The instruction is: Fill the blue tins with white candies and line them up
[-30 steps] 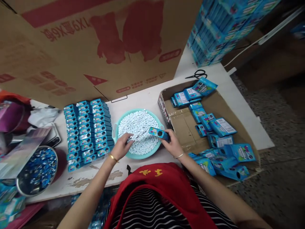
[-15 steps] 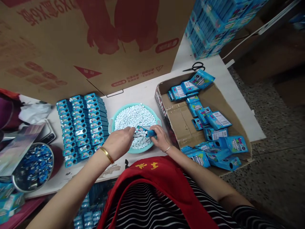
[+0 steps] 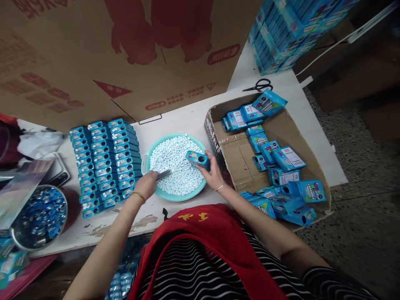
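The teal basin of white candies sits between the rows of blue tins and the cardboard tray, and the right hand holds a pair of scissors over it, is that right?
Not quite. In the head view the right hand holds a small blue tin over the teal basin, not scissors; the scissors lie untouched on the table. The basin does sit between the rows of blue tins and the cardboard tray.

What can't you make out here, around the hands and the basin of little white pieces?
Head view:
- Left hand holds a grey tool; its working end is too small and blurred to identify.
- Right hand grips a small blue box; the print is too small to read, and its contents are hidden by its walls.
- Teal basin: what the white pieces are is too small to tell.
- Metal bowl: cut off by the left edge.
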Tool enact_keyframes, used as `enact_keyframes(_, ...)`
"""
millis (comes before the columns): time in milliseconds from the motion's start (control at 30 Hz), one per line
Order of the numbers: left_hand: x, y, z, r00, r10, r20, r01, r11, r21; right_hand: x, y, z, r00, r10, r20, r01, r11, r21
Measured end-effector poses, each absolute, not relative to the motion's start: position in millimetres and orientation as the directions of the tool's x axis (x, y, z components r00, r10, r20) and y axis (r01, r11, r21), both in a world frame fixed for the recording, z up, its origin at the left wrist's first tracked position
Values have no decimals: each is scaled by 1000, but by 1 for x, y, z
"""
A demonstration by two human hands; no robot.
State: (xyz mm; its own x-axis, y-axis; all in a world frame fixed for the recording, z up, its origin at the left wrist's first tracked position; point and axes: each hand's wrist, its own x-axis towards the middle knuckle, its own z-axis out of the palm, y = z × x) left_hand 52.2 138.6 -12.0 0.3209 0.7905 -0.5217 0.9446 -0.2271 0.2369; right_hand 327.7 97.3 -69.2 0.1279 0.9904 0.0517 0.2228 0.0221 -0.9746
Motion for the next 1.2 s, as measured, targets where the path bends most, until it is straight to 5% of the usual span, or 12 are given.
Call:
enact_keyframes(167, 98, 129, -80, 332, 821, -464, 921, -176, 347, 311, 113, -75, 116, 985, -131, 211, -154, -965)
enact_keyframes(333, 118, 132, -95, 373, 839, -396, 864, -158, 478, 301, 109, -78, 56, 983, -177, 206, -185, -961)
enact_keyframes(500, 94, 130, -74, 423, 836, -350, 802, -166, 573, 315, 99, -68, 95, 991, -94, 171, -109, -979)
enact_keyframes(733, 68, 128, 1, 563, 812, -155, 669, -338, 661, 341, 81, -63, 145, 981, 127, 377, 64, -924)
enact_keyframes(900, 78, 134, 52, 690, 695, -201, 667, -502, 551, 334, 78, -71, -43, 964, 261, 487, 249, -837)
enact_keyframes(1067, 115, 137, 95, 612, 621, -490, 776, -592, 218, 322, 75, -71, -116, 942, 314, 517, 327, -791)
enact_keyframes(1200, 147, 131, 124, 542, 626, -560, 756, -655, -1, 319, 75, -72, -130, 935, 331, 511, 350, -785)
